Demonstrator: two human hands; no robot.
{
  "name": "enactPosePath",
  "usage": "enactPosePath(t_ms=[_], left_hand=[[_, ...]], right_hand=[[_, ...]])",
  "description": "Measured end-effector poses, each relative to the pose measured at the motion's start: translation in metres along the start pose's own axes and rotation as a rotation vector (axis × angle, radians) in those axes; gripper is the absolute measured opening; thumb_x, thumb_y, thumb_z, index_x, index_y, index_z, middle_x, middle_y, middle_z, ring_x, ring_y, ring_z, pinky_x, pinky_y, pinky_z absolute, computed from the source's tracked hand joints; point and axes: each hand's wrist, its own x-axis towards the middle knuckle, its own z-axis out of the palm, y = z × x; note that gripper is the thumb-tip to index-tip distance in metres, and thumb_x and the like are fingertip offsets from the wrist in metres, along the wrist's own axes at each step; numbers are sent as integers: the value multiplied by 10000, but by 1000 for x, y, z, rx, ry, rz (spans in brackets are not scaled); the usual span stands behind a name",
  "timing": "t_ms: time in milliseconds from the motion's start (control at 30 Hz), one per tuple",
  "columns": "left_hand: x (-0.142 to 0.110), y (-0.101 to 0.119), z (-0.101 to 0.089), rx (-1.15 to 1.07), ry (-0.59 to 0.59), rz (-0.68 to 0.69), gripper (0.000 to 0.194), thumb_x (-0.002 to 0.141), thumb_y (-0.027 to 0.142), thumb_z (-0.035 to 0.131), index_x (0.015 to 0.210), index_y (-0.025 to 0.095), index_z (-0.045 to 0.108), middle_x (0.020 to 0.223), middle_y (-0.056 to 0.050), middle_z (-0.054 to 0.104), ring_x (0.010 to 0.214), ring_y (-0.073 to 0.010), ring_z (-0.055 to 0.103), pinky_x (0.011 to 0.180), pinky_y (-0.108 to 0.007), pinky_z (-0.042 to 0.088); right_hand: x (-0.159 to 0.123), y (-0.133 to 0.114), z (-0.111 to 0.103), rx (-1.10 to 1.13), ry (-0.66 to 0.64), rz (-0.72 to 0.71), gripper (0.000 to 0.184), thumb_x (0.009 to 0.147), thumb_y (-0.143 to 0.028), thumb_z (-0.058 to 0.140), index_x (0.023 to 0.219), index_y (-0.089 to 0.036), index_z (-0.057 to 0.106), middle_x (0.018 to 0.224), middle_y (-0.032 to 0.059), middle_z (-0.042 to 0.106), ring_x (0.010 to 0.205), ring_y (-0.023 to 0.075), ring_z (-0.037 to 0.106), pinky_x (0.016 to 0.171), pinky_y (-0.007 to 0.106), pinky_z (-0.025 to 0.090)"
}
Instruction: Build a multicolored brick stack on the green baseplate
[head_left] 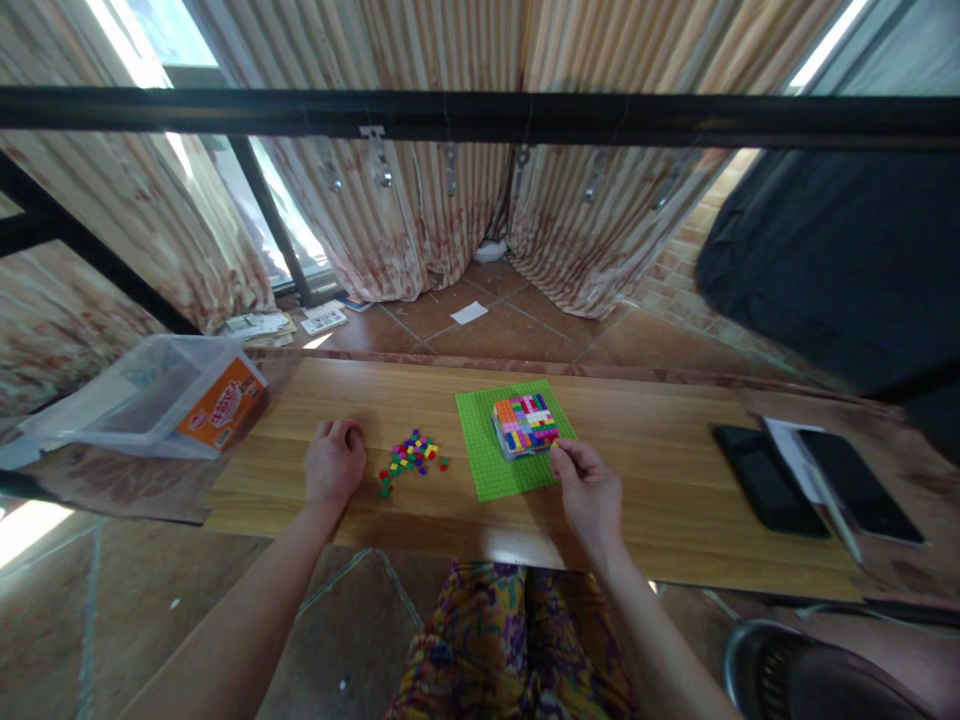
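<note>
A block built of small colourful toy bricks [523, 422] sits on a green studded baseplate [484, 475] on the wooden table. Its top is a patchwork of orange, pink, white, red, blue and green. At the block's near right corner, the fingertips of my right hand [589, 487] are pinched together; anything between them is too small to name. My left hand [334, 462] rests on the tabletop with curled fingers, and I see nothing in it. Between that hand and the baseplate lies a loose pile of tiny bricks [411, 455] in several colours.
A clear plastic bin [150, 385] with an orange label stands past the table's left end. Dark phone-like devices [765, 478] and a white paper lie at the right. A black horizontal bar [480, 118] crosses above the far side, before striped curtains [420, 220].
</note>
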Motion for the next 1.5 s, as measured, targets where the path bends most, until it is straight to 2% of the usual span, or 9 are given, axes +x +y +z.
enactPosePath(t_ms=[167, 333, 500, 767, 933, 1267, 1367, 1500], left_hand=[[0, 0, -1, -8, -1, 5, 255, 881, 266, 437, 905, 196, 681, 959, -87, 653, 836, -211, 608, 674, -306, 431], [-1, 0, -1, -7, 2, 14, 256, 885, 259, 433, 915, 193, 679, 965, -94, 656, 862, -220, 611, 688, -313, 443], [-1, 1, -1, -6, 5, 14, 254, 890, 260, 432, 918, 191, 674, 971, -94, 660, 873, -224, 614, 699, -312, 446], [-2, 4, -4, -10, -8, 6, 260, 900, 276, 421, 907, 197, 669, 971, -89, 657, 876, -223, 614, 705, -309, 446], [-2, 4, -4, -25, -10, 3, 254, 894, 265, 425, 921, 196, 667, 984, -90, 653, 895, -223, 615, 735, -312, 456], [-3, 5, -3, -39, -12, 8, 238, 882, 243, 434, 921, 194, 664, 974, -91, 639, 898, -222, 609, 749, -311, 459], [-4, 4, -2, -43, -9, 9, 234, 882, 242, 437, 918, 195, 664, 965, -87, 635, 897, -219, 610, 754, -311, 457], [-4, 4, -1, -47, -17, 10, 231, 884, 233, 437, 919, 194, 662, 966, -82, 633, 898, -213, 611, 764, -305, 456]], right_hand=[[1, -2, 6, 1, 0, 20, 357, 794, -495, 656, 916, -164, 716, 846, 59, 724, 712, 169, 639, 650, 287, 523], [-1, -4, 14, 147, 48, 129, 355, 700, -477, 737, 865, -164, 723, 792, 47, 723, 658, 163, 640, 622, 298, 550], [0, -4, 9, 179, 57, 186, 354, 679, -461, 753, 872, -165, 734, 802, 60, 732, 676, 187, 672, 604, 310, 563], [7, -2, -5, -131, -60, 23, 305, 789, -436, 639, 936, -194, 752, 979, 96, 727, 813, 220, 692, 754, 373, 563], [11, -12, -3, -256, -79, -12, 283, 793, -403, 628, 963, -205, 737, 961, 80, 747, 851, 229, 693, 795, 371, 540], [23, -28, 2, -445, -102, -108, 228, 779, -406, 634, 821, -203, 730, 800, 65, 756, 723, 228, 697, 687, 335, 512], [28, -26, 3, -440, -102, -91, 243, 760, -423, 663, 818, -197, 729, 784, 70, 754, 700, 229, 696, 658, 332, 520], [28, -20, 4, -241, -117, 8, 274, 754, -433, 674, 861, -183, 706, 779, 69, 746, 683, 218, 704, 634, 328, 556]])
